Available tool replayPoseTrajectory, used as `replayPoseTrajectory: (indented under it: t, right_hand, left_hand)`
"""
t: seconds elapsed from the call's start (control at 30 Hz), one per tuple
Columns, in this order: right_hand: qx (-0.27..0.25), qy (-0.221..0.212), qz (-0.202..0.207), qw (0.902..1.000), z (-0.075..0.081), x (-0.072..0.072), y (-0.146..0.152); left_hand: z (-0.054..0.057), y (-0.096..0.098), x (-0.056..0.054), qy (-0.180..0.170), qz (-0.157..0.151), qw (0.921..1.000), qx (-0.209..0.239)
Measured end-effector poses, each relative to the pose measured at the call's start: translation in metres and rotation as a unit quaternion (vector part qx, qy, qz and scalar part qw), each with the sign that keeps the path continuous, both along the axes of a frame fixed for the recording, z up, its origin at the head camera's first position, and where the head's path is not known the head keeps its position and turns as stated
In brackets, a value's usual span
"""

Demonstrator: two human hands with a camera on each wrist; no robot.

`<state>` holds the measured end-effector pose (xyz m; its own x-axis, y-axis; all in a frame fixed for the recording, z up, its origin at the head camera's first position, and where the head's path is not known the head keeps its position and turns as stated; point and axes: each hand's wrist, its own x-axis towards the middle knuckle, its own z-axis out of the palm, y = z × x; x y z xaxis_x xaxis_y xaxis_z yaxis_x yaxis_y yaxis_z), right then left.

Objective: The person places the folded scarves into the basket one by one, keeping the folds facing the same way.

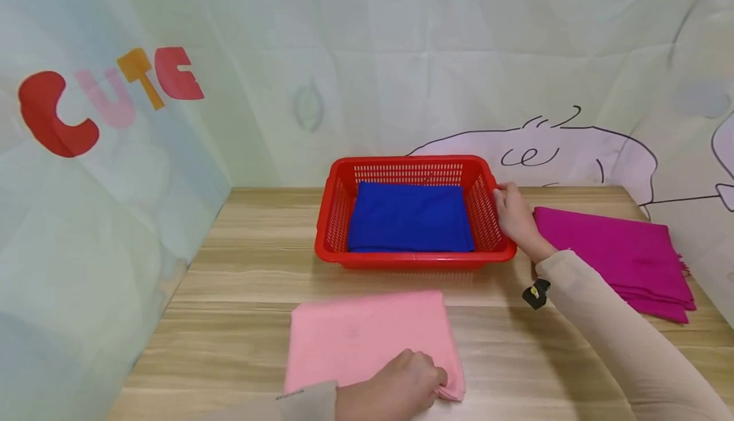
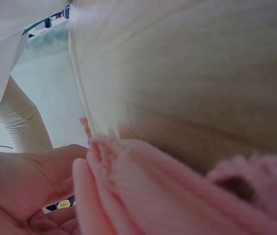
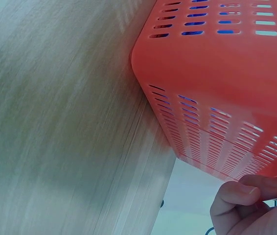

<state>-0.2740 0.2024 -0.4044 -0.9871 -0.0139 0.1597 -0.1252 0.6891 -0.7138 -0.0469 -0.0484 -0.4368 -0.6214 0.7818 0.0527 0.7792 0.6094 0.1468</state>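
A red plastic basket [image 1: 413, 258] with slotted walls stands toward the back of the table, a folded blue cloth [image 1: 410, 217] lying flat inside. My right hand [image 1: 516, 217] grips its right rim; in the right wrist view, curled fingers [image 3: 236, 196] meet the basket's edge. A folded pink cloth [image 1: 361, 338] lies in front of the basket. At its near right corner my left hand [image 1: 401, 386] pinches the layered edge. The left wrist view shows that hand [image 2: 31, 181] against the cloth's folds [image 2: 138, 186], its fingertips partly hidden.
To the right, beyond my right forearm, lies a folded magenta cloth [image 1: 625, 255] with a fringed edge. The wood-grain table [image 1: 241, 281] meets a printed fabric backdrop [image 1: 275, 90] behind and at the left. A black strap [image 1: 536, 293] hangs at my right wrist.
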Motion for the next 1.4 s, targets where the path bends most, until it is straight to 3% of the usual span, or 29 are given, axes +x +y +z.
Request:
replayPoseTrajectory:
  t: [0.4, 1.4]
  right_hand:
    - [0.000, -0.003, -0.004, 1.0000, 0.003, 0.002, -0.002]
    - [-0.008, -0.006, -0.003, 0.9999, 0.000, 0.000, 0.000]
  left_hand:
    - [0.002, 0.006, 0.000, -0.032, 0.005, 0.9994, -0.013]
    - [-0.001, 0.021, -0.001, -0.025, -0.021, 0.9988, -0.036]
